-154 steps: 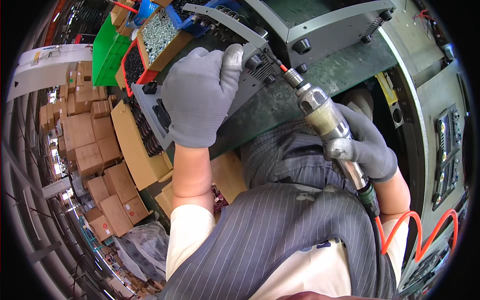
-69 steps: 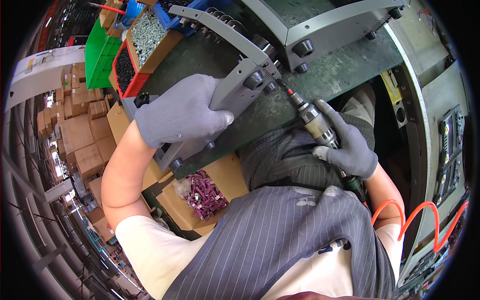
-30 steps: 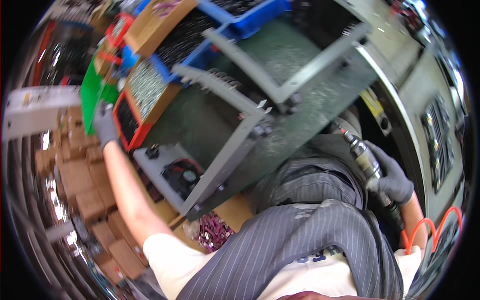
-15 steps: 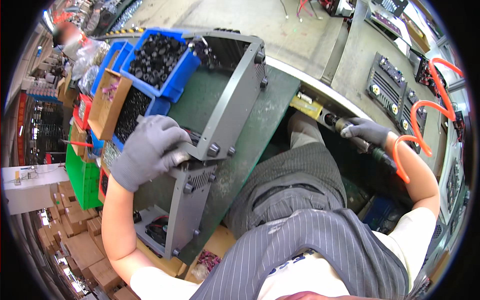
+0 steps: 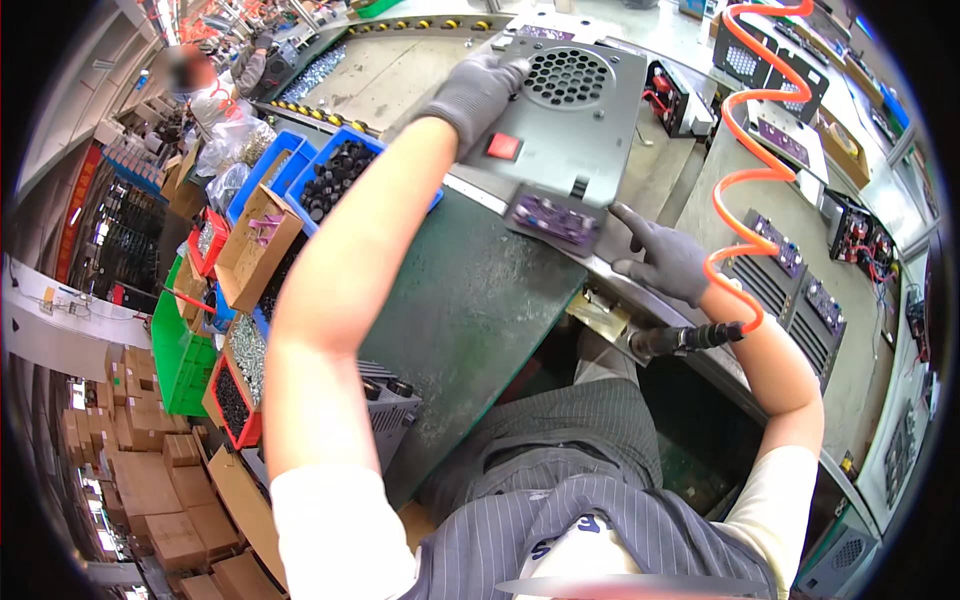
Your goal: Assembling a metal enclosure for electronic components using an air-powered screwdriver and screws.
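My gloved left hand (image 5: 482, 95) reaches far forward, fingers closed on the left edge of a grey metal panel (image 5: 615, 125) with a round honeycomb vent and a red switch (image 5: 503, 147). A purple circuit board (image 5: 555, 217) shows at the panel's near edge. My gloved right hand (image 5: 668, 258) is open with fingers apart, index fingertip beside the near right corner; contact is unclear. Below that hand a dark power screwdriver (image 5: 685, 340) lies alongside the bench edge, free of my fingers. A grey vented housing (image 5: 395, 410) is partly hidden behind my left forearm.
Blue bins of black parts (image 5: 340, 175), a cardboard tray (image 5: 258, 245) and a green crate (image 5: 180, 345) stand left of the green work surface (image 5: 450, 290). A coiled orange hose (image 5: 735, 185) hangs at right, near finned plates with circuit boards (image 5: 790, 285).
My right hand has let go of the screwdriver and moved up toward the panel. My left hand has left the grey housing and moved forward and right to the panel. The upper housing is gone from the green surface.
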`<state>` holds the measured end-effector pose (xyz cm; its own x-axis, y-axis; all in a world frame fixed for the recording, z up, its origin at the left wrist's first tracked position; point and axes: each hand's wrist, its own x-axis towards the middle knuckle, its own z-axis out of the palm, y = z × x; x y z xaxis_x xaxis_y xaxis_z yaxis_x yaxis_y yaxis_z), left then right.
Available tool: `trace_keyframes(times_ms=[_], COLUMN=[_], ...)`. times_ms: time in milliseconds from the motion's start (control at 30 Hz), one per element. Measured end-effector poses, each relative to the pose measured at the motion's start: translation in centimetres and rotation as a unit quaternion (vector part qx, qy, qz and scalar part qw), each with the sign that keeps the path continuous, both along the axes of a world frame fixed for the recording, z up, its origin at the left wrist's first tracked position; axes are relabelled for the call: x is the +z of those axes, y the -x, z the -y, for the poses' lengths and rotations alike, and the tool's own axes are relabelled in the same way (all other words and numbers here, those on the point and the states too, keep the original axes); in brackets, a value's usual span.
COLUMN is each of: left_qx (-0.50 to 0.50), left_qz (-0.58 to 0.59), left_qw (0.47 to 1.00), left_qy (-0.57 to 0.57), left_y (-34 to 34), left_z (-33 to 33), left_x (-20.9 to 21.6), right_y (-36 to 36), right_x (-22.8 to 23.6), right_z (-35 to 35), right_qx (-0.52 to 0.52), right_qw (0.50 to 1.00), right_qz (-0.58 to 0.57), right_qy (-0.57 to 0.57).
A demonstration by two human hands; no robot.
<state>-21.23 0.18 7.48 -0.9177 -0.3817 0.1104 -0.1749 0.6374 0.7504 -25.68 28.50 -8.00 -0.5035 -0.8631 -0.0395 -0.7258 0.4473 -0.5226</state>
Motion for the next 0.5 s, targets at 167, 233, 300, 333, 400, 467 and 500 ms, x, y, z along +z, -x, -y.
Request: trace_keyframes(times_ms=[167,233,300,333,400,467,500], left_qx=[-0.066,-0.103,-0.066,-0.013,0.112,0.247,0.246], left_qz=[-0.077,-0.074,-0.024,0.062,0.115,0.122,0.127], left_qw=[0.964,0.900,0.872,0.903,0.927,0.958,0.960], left_qy=[0.247,0.418,0.484,0.425,0.338,0.083,0.040], left_y=[-3.3,-10.5,-19.6,-24.4,-34.1,-43.4,-47.7], left_z=[2.9,5.1,7.5,8.9,11.1,12.6,12.9], left_x=[-0.1,0.3,0.7,1.1,0.4,-1.6,-2.9], right_y=[3.2,3.4,3.5,3.6,4.4,5.6,6.4], right_x=[-1.6,-1.7,-1.6,-1.6,-1.7,-2.0,-2.3], right_z=[3.8,4.8,5.9,6.5,7.9,9.1,9.7], right_qx=[-0.001,-0.024,-0.049,-0.067,-0.103,-0.139,-0.158], right_qw=[0.996,0.993,0.990,0.989,0.986,0.985,0.983], right_qz=[-0.070,-0.081,-0.106,-0.106,-0.103,-0.084,-0.069], right_qy=[-0.053,-0.080,-0.080,-0.078,-0.081,-0.053,-0.062])
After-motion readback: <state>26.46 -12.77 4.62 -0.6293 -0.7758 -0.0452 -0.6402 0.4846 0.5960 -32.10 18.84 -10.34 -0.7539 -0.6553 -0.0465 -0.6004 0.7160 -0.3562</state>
